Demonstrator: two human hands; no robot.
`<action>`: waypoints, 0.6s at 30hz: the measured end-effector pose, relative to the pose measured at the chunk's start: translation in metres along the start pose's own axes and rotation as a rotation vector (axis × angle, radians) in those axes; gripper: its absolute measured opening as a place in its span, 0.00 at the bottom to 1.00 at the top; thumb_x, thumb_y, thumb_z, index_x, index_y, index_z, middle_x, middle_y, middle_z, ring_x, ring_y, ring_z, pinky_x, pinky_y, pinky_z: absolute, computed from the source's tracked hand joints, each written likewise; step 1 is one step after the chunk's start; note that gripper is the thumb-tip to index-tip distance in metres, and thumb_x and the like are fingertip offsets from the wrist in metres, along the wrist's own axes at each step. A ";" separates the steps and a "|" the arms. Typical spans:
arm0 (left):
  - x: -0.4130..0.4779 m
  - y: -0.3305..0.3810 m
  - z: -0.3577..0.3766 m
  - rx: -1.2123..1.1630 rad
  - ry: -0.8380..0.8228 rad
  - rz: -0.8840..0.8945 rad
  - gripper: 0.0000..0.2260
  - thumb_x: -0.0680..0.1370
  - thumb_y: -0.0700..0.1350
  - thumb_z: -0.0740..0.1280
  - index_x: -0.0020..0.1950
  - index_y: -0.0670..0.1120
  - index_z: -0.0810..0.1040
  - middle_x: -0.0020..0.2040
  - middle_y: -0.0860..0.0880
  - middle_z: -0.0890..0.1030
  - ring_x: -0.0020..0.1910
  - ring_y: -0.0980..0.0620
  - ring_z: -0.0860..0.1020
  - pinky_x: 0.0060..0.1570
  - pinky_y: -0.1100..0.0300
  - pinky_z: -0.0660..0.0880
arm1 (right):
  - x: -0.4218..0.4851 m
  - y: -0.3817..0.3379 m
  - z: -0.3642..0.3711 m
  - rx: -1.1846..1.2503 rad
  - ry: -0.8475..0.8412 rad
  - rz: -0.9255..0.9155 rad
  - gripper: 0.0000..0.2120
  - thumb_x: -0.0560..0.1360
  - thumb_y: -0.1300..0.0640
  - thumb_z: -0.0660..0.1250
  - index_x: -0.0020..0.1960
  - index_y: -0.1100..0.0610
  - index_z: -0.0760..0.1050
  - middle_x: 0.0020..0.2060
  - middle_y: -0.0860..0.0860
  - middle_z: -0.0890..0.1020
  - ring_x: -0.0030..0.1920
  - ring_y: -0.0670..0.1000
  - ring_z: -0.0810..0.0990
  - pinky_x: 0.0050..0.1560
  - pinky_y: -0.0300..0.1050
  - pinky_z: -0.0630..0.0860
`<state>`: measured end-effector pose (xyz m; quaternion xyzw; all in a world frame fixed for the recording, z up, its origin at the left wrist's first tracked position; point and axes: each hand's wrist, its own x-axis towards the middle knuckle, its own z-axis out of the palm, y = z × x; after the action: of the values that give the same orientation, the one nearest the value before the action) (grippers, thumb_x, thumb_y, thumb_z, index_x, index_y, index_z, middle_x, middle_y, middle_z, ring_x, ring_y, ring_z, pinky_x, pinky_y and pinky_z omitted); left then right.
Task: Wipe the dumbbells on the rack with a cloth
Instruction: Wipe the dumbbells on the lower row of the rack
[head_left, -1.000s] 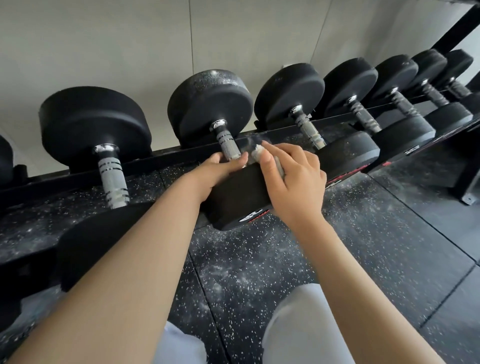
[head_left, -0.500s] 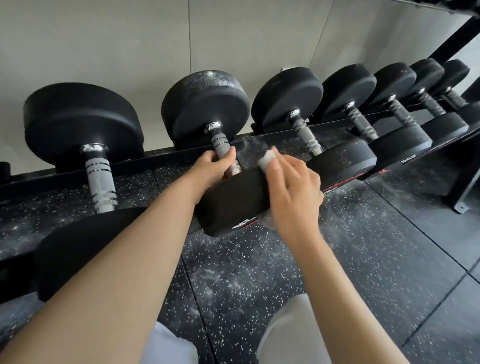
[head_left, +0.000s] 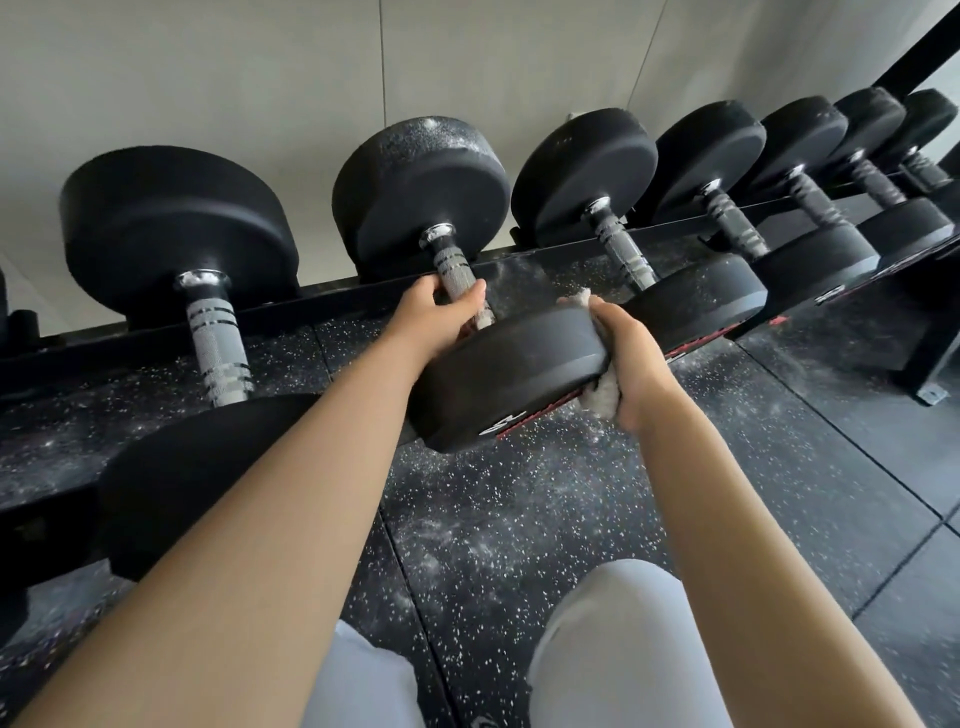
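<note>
Head camera view: a person works on the second dumbbell (head_left: 509, 374) in the row, which sits on the rack (head_left: 291, 309) between its neighbours with its near head toward the camera. The left hand (head_left: 441, 317) is curled round the knurled handle (head_left: 454, 270), steadying it. The right hand (head_left: 628, 358) is lower than a second ago. It is off the top of the near head beside the handle and now sits at the head's right-hand rim, fingers wrapped round the white cloth (head_left: 605, 397) and pressing it against the rubber. The shift suggests the wipe is travelling round the edge. White dust on the far head (head_left: 421, 192) suggests this dumbbell is unfinished.
</note>
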<state>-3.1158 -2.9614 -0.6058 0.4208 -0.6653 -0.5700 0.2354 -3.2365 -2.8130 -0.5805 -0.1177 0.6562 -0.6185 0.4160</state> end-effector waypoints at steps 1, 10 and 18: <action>0.000 0.000 0.000 -0.002 -0.001 -0.002 0.29 0.74 0.59 0.69 0.70 0.47 0.71 0.65 0.47 0.76 0.62 0.48 0.75 0.65 0.49 0.71 | 0.000 0.001 0.000 -0.073 0.045 -0.054 0.13 0.80 0.46 0.61 0.47 0.54 0.76 0.25 0.48 0.73 0.21 0.47 0.70 0.23 0.35 0.65; 0.000 -0.001 0.000 -0.038 -0.011 -0.019 0.29 0.75 0.58 0.69 0.71 0.48 0.69 0.65 0.48 0.75 0.61 0.49 0.76 0.64 0.50 0.72 | -0.011 0.014 0.017 -0.614 0.238 -0.702 0.18 0.78 0.42 0.56 0.42 0.48 0.81 0.52 0.43 0.82 0.58 0.53 0.77 0.62 0.56 0.72; 0.001 -0.002 0.000 -0.008 -0.012 -0.016 0.31 0.73 0.61 0.69 0.72 0.48 0.69 0.67 0.48 0.74 0.63 0.48 0.74 0.66 0.50 0.70 | 0.001 0.000 0.000 -0.280 0.009 -0.331 0.15 0.82 0.48 0.60 0.48 0.53 0.82 0.39 0.49 0.81 0.39 0.47 0.78 0.41 0.42 0.74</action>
<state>-3.1160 -2.9626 -0.6076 0.4219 -0.6610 -0.5769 0.2285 -3.2372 -2.8137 -0.5809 -0.2776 0.7094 -0.5815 0.2856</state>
